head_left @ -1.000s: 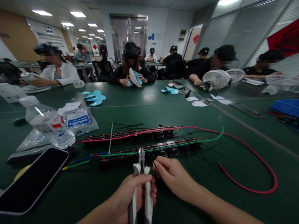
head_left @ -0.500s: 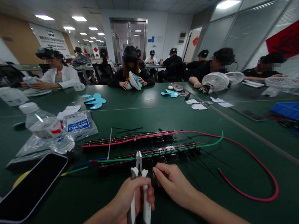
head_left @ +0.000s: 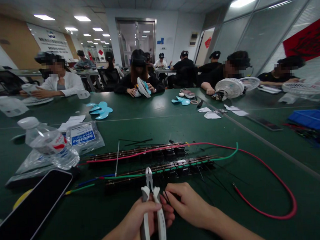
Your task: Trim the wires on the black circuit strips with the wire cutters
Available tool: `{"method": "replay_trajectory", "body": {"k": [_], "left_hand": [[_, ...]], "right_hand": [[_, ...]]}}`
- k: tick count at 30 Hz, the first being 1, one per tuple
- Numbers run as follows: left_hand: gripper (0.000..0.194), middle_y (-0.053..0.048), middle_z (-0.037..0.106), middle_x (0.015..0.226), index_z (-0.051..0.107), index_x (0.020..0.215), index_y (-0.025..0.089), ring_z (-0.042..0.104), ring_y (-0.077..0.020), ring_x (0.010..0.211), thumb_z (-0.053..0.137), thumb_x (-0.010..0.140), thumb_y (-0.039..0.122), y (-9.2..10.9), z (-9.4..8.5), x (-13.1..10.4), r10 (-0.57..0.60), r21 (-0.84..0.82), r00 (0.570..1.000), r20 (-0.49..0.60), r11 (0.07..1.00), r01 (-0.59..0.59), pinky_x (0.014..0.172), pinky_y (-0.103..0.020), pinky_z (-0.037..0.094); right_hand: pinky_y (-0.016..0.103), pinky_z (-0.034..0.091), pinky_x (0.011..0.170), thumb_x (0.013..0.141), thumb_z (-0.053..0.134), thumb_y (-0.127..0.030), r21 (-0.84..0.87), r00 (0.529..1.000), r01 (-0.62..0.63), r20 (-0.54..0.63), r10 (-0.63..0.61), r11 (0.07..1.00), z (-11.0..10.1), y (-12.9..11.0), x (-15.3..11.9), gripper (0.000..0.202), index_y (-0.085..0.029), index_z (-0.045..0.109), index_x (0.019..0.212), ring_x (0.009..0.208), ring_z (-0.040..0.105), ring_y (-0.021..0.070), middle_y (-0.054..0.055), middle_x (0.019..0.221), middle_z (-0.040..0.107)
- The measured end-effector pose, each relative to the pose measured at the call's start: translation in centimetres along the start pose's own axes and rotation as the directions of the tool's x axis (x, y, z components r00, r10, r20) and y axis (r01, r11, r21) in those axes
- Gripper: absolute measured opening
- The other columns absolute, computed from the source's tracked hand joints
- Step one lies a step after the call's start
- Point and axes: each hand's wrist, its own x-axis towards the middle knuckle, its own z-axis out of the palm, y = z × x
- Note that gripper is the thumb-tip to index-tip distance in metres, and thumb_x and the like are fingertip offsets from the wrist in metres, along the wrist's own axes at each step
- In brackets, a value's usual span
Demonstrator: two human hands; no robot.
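Note:
My left hand (head_left: 151, 215) is wrapped round white-and-grey diagonal cutters (head_left: 145, 217), jaws pointing away from me. The tips of the cutters overlap the near edge of a long black row of terminal strips (head_left: 175, 166), along which a green wire (head_left: 136, 176) runs. Just right of the cutters, my right hand (head_left: 189, 204) is closed in a pinch on a thin black cable tie (head_left: 166, 195). More thin black ties (head_left: 219, 179) stick out from the near row. Behind it lies a second black row (head_left: 161, 150) with a thick red cable (head_left: 209, 143) across it.
On the left are a phone (head_left: 33, 209), a water bottle (head_left: 47, 142) and a plastic bag (head_left: 83, 135). The red cable loops round at right. Blue fan blades (head_left: 102, 110), white papers (head_left: 210, 113) and a blue tray (head_left: 311, 118) lie farther off. Several people sit across the table.
The cutters' handles are spread slightly wider, and my left fingers reach farther out past them. My right hand keeps its pinch. The view has shifted a little.

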Motion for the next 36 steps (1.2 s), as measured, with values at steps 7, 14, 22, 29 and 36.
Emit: {"method": "replay_trajectory", "body": {"k": [7, 14, 22, 29, 36], "left_hand": [[0.022, -0.009, 0.071, 0.085, 0.066, 0.088, 0.011, 0.068, -0.0220, 0.087, 0.056, 0.073, 0.000, -0.2, 0.1, 0.6, 0.035, -0.082, 0.999, 0.017, 0.996, -0.034, 0.094, -0.038, 0.042], [0.032, -0.009, 0.071, 0.082, 0.068, 0.085, 0.011, 0.065, -0.0255, 0.099, 0.056, 0.060, -0.003, 0.3, 0.4, 0.0, 0.042, -0.025, 0.989, 0.139, 0.999, -0.039, 0.099, -0.037, 0.038], [0.047, -0.006, 0.070, 0.088, 0.068, 0.088, 0.014, 0.061, -0.0232, 0.104, 0.046, 0.052, -0.006, 0.7, -0.8, -0.3, 0.066, 0.056, 0.973, 0.220, 0.995, -0.080, 0.100, -0.037, 0.037], [0.062, -0.008, 0.066, 0.101, 0.065, 0.103, 0.014, 0.056, -0.0217, 0.111, 0.042, 0.051, -0.009, 0.8, -2.0, 0.0, 0.012, 0.110, 0.947, 0.320, 0.993, -0.050, 0.102, -0.037, 0.035], [0.059, -0.009, 0.066, 0.099, 0.065, 0.102, 0.012, 0.057, -0.0228, 0.108, 0.042, 0.051, -0.007, 1.0, -2.0, -0.2, 0.008, 0.129, 0.933, 0.360, 0.990, -0.058, 0.102, -0.039, 0.034]], "right_hand": [[0.022, 0.031, 0.056, 0.097, 0.033, -0.037, -0.015, 1.000, 0.001, 0.013, 0.000, 1.000, -0.9, -0.5, -0.4, 0.036, -0.017, 0.048, 0.071, 0.057, 0.045, 0.0090, -0.002, 0.064, 0.052], [0.023, 0.031, 0.052, 0.071, 0.065, -0.033, -0.132, 0.990, -0.106, 0.074, 0.117, 0.986, 0.0, -2.3, -0.8, 0.028, -0.020, 0.049, 0.089, 0.061, 0.054, 0.0126, 0.000, 0.078, 0.062], [0.025, 0.033, 0.057, 0.072, 0.057, -0.028, -0.232, 0.994, -0.094, 0.040, 0.106, 0.968, 0.9, -3.3, -0.9, 0.026, -0.020, 0.050, 0.096, 0.068, 0.058, 0.0158, 0.004, 0.088, 0.063], [0.026, 0.029, 0.057, 0.069, 0.048, -0.020, -0.313, 0.997, -0.065, 0.019, 0.074, 0.948, 1.0, -3.2, -1.2, 0.025, -0.018, 0.051, 0.093, 0.068, 0.056, 0.0149, 0.005, 0.088, 0.062], [0.025, 0.028, 0.054, 0.067, 0.049, -0.019, -0.274, 0.994, -0.084, 0.041, 0.099, 0.958, 0.6, -3.6, -1.0, 0.025, -0.019, 0.051, 0.092, 0.063, 0.054, 0.0146, 0.004, 0.080, 0.061]]}}
